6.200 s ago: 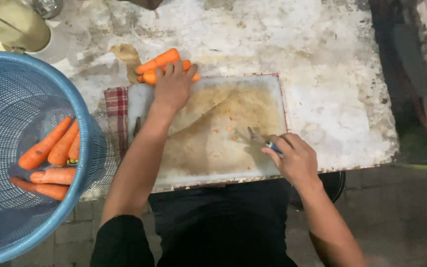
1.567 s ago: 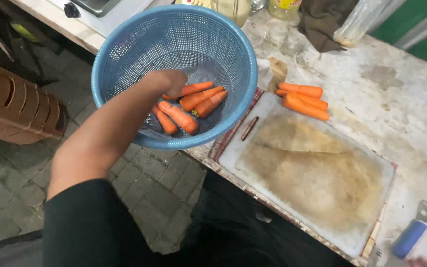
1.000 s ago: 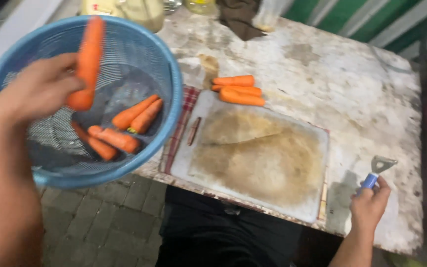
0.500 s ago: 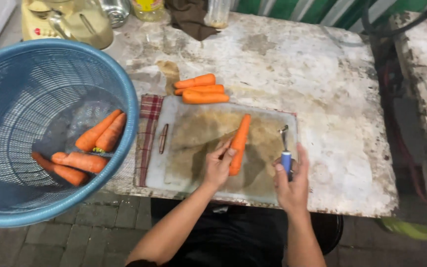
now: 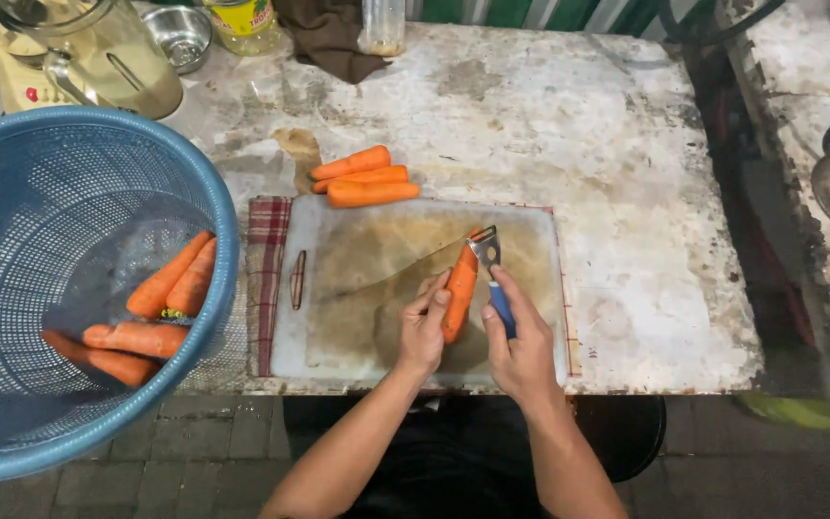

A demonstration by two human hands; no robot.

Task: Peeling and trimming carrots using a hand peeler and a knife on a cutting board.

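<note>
The stained white plastic cutting board (image 5: pixel 357 288) lies on a red checked cloth (image 5: pixel 266 269) at the near edge of the worn, blotched white table (image 5: pixel 626 192). Right of the board the table top is bare up to its right edge; beyond the board's far edge there is open surface too, apart from three loose orange carrots (image 5: pixel 362 178) lying side by side, the nearest one touching that far edge. Left of the board, a large blue plastic mesh basket (image 5: pixel 12 192) overhangs the table's left end and crowds that side; four more carrots (image 5: pixel 151 308) lie in its bottom. Well beyond the board, along the table's back edge, stand a beige blender jug (image 5: pixel 98 58), a small steel bowl (image 5: pixel 180 34), a brown cloth (image 5: pixel 329 34) and a clear jar (image 5: pixel 381 24).

Over the board's near right part, the left hand (image 5: pixel 423 332) is curled around the lower end of a long orange carrot (image 5: pixel 460 288), which tilts away from the person. The right hand (image 5: pixel 521 341) is closed on the blue handle of a metal-headed peeler (image 5: pixel 487 255), whose blade rests against the carrot's far tip.
</note>
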